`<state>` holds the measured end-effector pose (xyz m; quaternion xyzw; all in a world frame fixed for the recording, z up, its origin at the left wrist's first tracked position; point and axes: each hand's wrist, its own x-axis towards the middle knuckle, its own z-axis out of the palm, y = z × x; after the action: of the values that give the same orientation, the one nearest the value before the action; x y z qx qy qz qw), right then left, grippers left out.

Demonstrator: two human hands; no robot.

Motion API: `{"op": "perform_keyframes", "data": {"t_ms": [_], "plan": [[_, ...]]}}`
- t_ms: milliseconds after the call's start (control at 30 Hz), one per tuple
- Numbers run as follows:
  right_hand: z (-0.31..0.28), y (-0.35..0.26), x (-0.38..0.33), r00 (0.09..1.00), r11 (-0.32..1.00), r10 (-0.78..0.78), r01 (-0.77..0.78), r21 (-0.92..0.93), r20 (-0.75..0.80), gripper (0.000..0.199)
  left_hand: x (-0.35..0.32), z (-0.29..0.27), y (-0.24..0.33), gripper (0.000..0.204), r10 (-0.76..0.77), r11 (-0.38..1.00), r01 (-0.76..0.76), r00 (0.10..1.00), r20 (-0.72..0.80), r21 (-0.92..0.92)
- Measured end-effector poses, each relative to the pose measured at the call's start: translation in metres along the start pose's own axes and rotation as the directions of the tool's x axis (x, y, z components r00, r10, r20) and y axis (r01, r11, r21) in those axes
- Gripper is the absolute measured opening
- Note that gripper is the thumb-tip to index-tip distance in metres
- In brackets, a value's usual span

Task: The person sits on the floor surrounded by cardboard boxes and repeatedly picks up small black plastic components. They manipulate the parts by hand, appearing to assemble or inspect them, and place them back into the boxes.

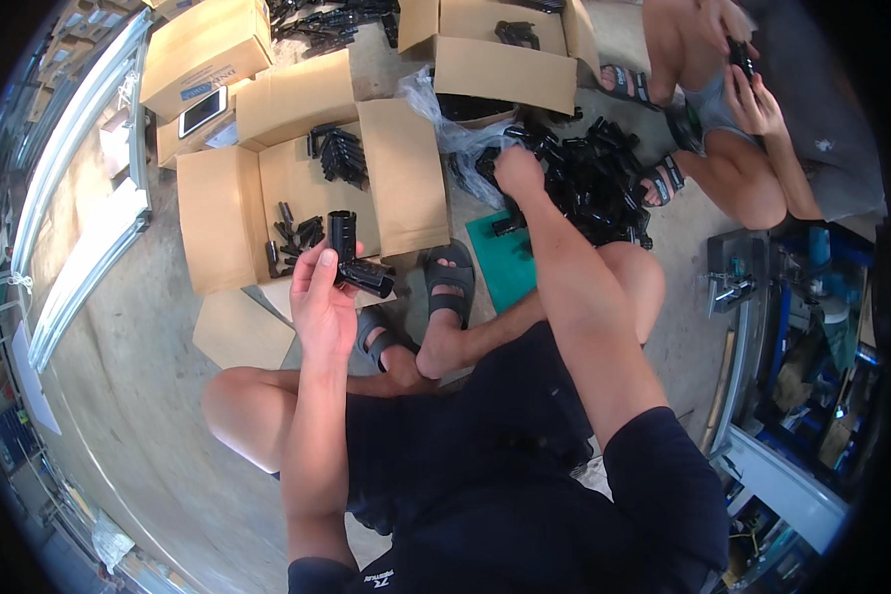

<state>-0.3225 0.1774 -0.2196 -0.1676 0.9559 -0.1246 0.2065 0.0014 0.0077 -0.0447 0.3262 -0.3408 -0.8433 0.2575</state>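
My left hand (324,302) is closed on black tubular plastic parts (343,236). One stands upright above the fingers and another slants to the right, both over the near edge of an open cardboard box (401,178). My right hand (518,174) reaches to the left edge of a heap of black plastic parts (594,178), beside a clear plastic bag (441,129). Its fingers are curled, and what they grip is hidden. Inside the open box, a neat stack of black parts (337,153) lies at the back and loose ones (297,236) near the front.
A green sheet (500,262) lies under the heap's near edge. Another open box (505,74) stands beyond, and a closed carton (206,54) at far left has a white phone (203,111) beside it. At right, a seated co-worker's hands (752,99) hold a black part.
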Motion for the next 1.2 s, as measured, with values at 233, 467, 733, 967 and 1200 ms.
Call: {"op": "perform_keyframes", "data": {"t_ms": [233,467,733,967,1200], "plan": [[0.069,0.022,-0.012,0.982,0.972,-0.109,0.073,-0.223,-0.154,0.023,0.023,-0.009,-0.003,0.020,-0.058,0.997,0.057,0.998,-0.033,-0.052],[0.068,0.022,-0.008,0.973,0.933,-0.199,0.151,-0.328,-0.117,0.019,0.043,0.005,-0.006,0.016,-0.070,0.992,0.070,0.998,0.002,-0.104],[0.070,0.019,-0.002,0.970,0.952,-0.206,0.168,-0.257,-0.127,0.015,0.047,-0.001,-0.012,0.021,-0.115,0.980,0.124,0.991,0.064,-0.158],[0.045,-0.029,-0.012,0.949,0.969,-0.181,0.217,0.119,-0.257,0.015,0.031,0.003,0.004,0.023,-0.082,0.976,0.106,0.988,0.129,-0.190],[-0.056,-0.125,-0.066,0.890,0.669,-0.263,0.447,0.594,-0.373,0.015,0.029,0.008,0.005,0.019,-0.001,0.968,0.026,0.995,0.101,-0.249]]}}
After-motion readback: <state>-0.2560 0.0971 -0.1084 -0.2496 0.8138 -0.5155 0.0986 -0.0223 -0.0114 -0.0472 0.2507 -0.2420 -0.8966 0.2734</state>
